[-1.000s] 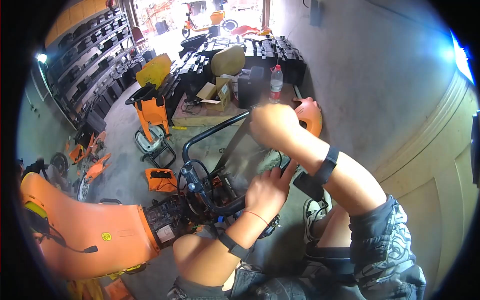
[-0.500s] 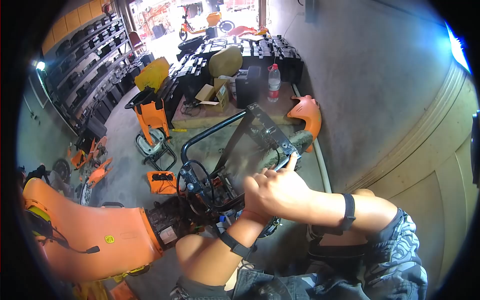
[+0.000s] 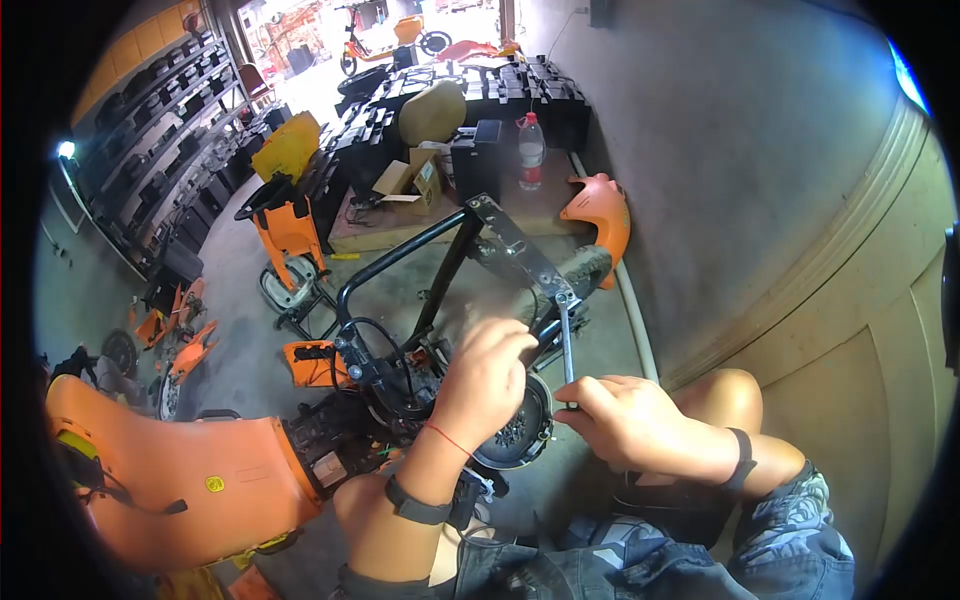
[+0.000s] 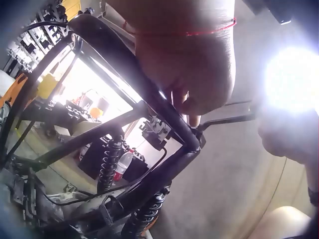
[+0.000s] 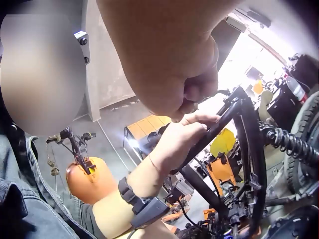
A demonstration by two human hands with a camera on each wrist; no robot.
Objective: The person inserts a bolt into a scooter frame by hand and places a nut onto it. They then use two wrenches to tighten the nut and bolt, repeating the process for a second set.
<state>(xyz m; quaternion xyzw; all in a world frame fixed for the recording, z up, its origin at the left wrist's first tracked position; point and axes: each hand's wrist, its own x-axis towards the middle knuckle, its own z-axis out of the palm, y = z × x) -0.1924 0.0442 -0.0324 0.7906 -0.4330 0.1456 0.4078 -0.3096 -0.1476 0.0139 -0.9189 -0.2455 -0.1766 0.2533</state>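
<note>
A stripped black scooter frame (image 3: 400,262) lies before me on the concrete floor. My left hand (image 3: 490,368) grips one of its tubes (image 4: 164,115) from above, fingers curled round it; the right wrist view shows the same grip (image 5: 185,133). My right hand (image 3: 622,418) holds the lower end of a thin silver wrench (image 3: 567,345). The wrench stands nearly upright, its top at the end of the flat black bracket (image 3: 520,255). Below my hands sits the round wheel hub (image 3: 515,435). Coil shock springs (image 4: 110,160) run along the frame.
A large orange body panel (image 3: 170,470) lies at the lower left, an orange fender (image 3: 598,215) by the grey wall (image 3: 740,150). A water bottle (image 3: 530,150) and cardboard box (image 3: 410,180) sit on a wooden pallet behind. Shelves (image 3: 160,120) line the left.
My right hand came down from the top of the bracket to beside the hub and now holds the wrench upright. My left hand moved up onto the frame tube.
</note>
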